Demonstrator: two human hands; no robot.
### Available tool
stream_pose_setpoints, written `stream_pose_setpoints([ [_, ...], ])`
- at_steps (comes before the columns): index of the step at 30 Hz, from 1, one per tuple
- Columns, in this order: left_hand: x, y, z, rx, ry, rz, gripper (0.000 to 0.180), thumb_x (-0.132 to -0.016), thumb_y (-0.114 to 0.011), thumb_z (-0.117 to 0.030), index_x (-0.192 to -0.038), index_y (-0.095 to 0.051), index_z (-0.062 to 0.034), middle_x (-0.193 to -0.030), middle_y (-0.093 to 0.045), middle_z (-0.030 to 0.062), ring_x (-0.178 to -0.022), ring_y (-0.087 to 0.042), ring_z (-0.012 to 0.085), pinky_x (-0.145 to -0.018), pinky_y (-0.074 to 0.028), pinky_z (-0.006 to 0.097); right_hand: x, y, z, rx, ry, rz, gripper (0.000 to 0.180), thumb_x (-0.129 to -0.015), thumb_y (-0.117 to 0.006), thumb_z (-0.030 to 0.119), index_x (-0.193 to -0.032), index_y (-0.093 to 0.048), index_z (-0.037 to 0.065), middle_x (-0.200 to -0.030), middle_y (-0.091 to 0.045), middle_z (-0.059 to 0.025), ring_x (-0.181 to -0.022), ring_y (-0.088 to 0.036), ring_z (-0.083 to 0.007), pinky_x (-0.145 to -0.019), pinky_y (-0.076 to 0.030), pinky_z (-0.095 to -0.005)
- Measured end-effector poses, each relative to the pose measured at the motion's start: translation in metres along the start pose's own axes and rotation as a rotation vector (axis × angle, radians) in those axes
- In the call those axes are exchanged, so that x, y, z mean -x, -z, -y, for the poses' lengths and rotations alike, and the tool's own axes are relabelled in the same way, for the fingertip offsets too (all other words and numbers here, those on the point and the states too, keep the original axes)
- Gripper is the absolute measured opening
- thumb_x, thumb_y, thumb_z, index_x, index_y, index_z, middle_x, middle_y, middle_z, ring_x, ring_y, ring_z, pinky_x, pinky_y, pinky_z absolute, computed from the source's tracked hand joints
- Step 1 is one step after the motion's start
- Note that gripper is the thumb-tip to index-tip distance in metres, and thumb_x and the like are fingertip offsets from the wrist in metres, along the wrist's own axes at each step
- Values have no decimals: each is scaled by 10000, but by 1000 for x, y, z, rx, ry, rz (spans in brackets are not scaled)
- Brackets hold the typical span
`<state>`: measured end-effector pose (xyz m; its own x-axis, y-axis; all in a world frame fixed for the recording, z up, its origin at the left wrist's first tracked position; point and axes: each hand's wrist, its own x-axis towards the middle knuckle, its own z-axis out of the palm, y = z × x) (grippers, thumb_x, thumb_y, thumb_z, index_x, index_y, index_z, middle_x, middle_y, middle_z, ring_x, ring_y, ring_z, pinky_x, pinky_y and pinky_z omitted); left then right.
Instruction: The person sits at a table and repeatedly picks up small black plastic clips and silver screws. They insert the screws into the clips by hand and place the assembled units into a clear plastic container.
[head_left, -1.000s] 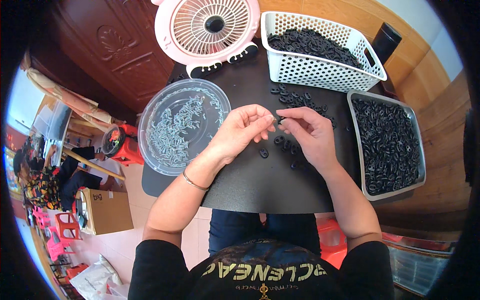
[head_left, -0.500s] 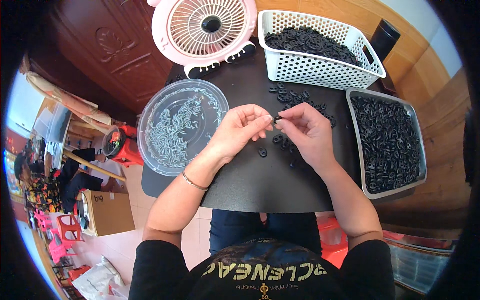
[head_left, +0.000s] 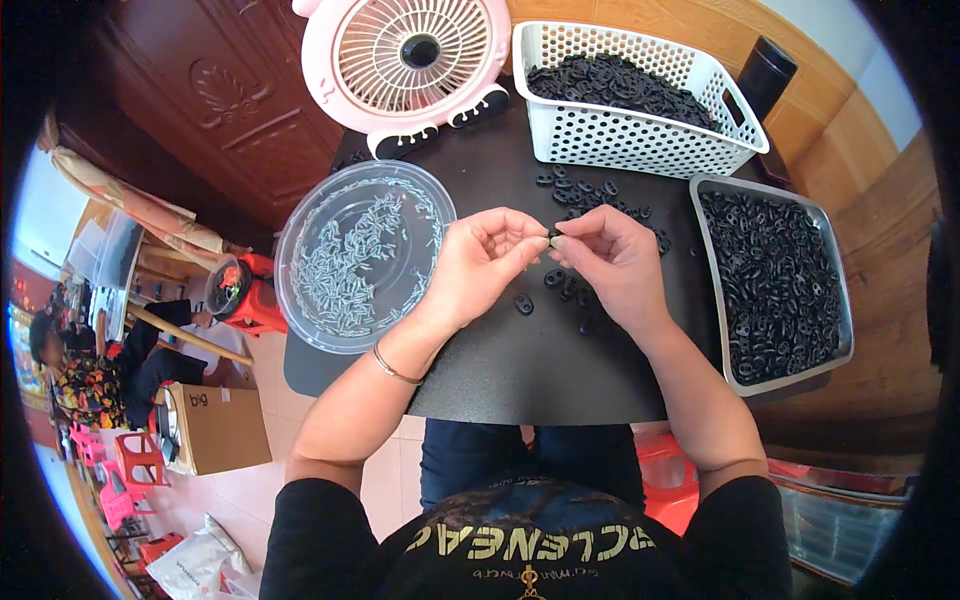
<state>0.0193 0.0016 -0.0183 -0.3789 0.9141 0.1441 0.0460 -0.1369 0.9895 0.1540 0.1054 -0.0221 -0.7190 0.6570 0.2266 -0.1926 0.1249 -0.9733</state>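
In front of my body, above the dark table (head_left: 500, 385), my left hand (head_left: 490, 255) and my right hand (head_left: 617, 262) meet fingertip to fingertip. Between the pinched thumbs and forefingers sits a small black plastic piece (head_left: 553, 236), mostly covered by the fingers. Under and behind the hands lie loose black oval pieces with two holes (head_left: 600, 193); one such piece (head_left: 524, 304) lies apart, below my left fingers. Left of my left hand, a round clear plastic tub (head_left: 287, 290) holds many tiny silvery spring-like pieces (head_left: 350, 280).
At the back right stands a white perforated basket (head_left: 640, 148) heaped with black pieces. A grey tray (head_left: 728, 370) on the right holds more. A pink fan (head_left: 330, 90) stands behind the tub. Far left, a person (head_left: 90, 370) sits near a cardboard box (head_left: 225, 430).
My left fingers have drawn in closer around the black piece, and the fingertips of both hands now press together. The containers stay put.
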Motion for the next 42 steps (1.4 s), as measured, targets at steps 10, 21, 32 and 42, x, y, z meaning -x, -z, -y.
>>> stream_pose_setpoints([
  [10,-4,6,0,35,79,39,192,-888,-531,-198,-863,-573,-13,-700,-582,24,-612,-525,65,-564,-429,187,0,0,3,1,-1,-10,91,-793,-590,-24,-882,-571,-14,-833,-627,-88,-779,-629,-127,-689,-516,-230],
  [21,-4,5,-1,69,122,46,143,-864,-568,-163,-834,-584,-24,-684,-578,10,-604,-517,54,-560,-416,179,0,-1,-1,34,26,-4,86,-790,-594,-21,-874,-575,-9,-816,-630,-82,-757,-630,-117,-677,-506,-225],
  [32,-1,-1,1,-30,-3,-7,92,-843,-586,-98,-859,-580,-8,-719,-584,3,-645,-530,45,-587,-424,180,-1,0,2,11,-30,17,99,-788,-590,-23,-885,-573,-20,-826,-623,-85,-765,-629,-127,-691,-515,-232],
  [42,-1,-3,-6,-496,-247,67,186,-791,-599,-55,-973,-582,-16,-798,-560,52,-719,-540,125,-630,-442,249,-10,10,2,-22,58,-55,170,-846,-517,7,-1002,-585,-2,-870,-615,-61,-778,-610,-114,-711,-491,-225],
])
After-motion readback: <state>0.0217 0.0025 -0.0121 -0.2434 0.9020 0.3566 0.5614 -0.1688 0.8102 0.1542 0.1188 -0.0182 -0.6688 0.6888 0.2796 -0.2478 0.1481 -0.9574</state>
